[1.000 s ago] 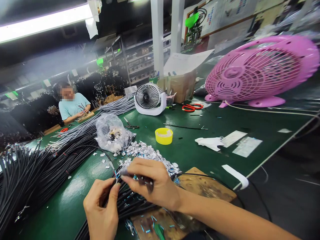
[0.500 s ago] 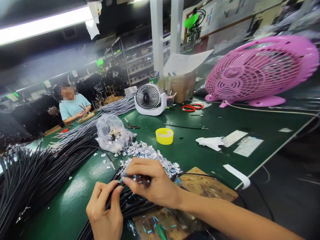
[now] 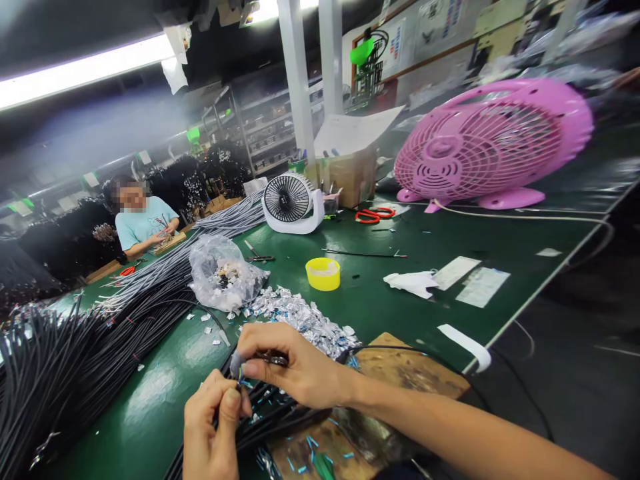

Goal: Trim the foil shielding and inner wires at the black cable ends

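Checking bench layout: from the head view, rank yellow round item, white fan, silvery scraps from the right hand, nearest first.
1. Silvery scraps: just beyond the right hand.
2. Yellow round item: beyond the scraps.
3. White fan: farther back, leftward.

The right hand (image 3: 295, 367) hides most of a dark tool (image 3: 276, 360). The wires (image 3: 241, 379) in the left hand (image 3: 213, 420) are too tiny to count. Black cables (image 3: 47, 373) get cut off at the view's left.
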The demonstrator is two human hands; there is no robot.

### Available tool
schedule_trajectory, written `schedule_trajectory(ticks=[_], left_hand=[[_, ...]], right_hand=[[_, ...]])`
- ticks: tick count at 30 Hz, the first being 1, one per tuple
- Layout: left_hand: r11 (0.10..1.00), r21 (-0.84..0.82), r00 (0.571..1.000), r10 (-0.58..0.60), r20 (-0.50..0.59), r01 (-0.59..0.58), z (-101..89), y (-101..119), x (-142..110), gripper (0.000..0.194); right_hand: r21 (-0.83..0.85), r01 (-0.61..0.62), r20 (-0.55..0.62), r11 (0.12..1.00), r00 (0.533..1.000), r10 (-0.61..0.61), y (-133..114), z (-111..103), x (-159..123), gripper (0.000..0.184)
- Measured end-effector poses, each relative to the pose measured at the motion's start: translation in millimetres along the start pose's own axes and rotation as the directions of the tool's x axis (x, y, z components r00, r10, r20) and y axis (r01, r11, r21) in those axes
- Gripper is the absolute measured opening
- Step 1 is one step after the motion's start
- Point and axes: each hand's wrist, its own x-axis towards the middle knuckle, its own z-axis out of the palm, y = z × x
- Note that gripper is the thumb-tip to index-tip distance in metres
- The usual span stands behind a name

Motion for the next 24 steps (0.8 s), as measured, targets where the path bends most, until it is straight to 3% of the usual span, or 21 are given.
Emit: schedule_trajectory(ticks=[9,18,24], left_hand=[[0.994,-0.068,0.995,-0.088,0.055,0.091,-0.5,0.1,-1.0,0.055],[0.958,-0.187,0.969,-0.186,0.163,0.215,-0.5,1.4,-0.7,0.057],[0.931,-0.237,0.951,-0.23,0.207,0.277,0.5,2.5,0.4,0.056]], right_hand=[[-0.135,0.048,-0.004,0.99,0.999,-0.049,-3.1,1.2,-3.5,0.006],[0.112,-0.103,-0.044,0.988,0.993,0.109,1.3,0.3,-6.6,0.011],[0.042,-0.025,-0.085,0.999,0.996,0.029,0.5,1.7,-6.6,0.01]])
